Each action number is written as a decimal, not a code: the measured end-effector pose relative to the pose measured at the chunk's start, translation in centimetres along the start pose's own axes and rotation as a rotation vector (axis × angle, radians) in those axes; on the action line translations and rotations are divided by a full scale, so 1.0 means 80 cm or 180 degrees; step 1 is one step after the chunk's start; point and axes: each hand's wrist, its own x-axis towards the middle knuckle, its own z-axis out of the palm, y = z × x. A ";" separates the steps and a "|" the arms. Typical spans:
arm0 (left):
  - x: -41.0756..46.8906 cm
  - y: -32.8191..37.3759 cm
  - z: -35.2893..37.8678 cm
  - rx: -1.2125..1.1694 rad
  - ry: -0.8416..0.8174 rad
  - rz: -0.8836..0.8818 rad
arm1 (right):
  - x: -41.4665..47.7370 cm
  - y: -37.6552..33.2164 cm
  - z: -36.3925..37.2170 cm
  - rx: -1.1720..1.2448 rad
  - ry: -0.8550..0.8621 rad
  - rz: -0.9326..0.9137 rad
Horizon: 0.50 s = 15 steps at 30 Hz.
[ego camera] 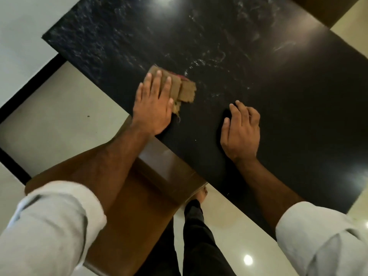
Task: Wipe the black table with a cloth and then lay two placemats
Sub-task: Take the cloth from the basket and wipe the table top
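Step in hand: wiping, by my reading. No placemats in view, so the second half of the task looks not yet begun.

Left hand (154, 102) lies flat, palm down, fingers spread, pressing a tan cloth (183, 90) onto the black table (288, 86). No pinch or closed grip; the cloth is trapped under the palm and fingers only. Right hand (240, 130) rests on the table at frame centre, fingers loosely curled, grip around nothing, apparently bracing.

Cloth: folded, brownish, rough-edged, a loose thread trailing at its lower edge, a sliver of red showing at its upper right. It sits left of frame centre, near the table's near edge, partly covered by the left hand.

Table: glossy black, pale streaks and smears across the centre and upper right of the frame, ceiling lights mirrored on it.

Next move, as I judge: sweep the cloth toward the smears up and right, keeping the pressure even. The right hand will likely have to shift out of the way.

Brown wooden chair (139, 196) below the table edge, lower centre.
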 end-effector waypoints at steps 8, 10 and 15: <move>-0.097 0.146 0.047 0.0019 -0.0320 0.1053 | 0.001 0.012 -0.002 0.1160 0.0674 0.0340; -0.143 0.148 0.062 0.0062 -0.0543 0.1144 | 0.002 0.014 -0.002 0.1240 0.0664 0.0342; -0.124 0.093 0.061 0.0135 -0.0183 0.0790 | 0.002 0.018 -0.004 0.1252 0.0586 0.0258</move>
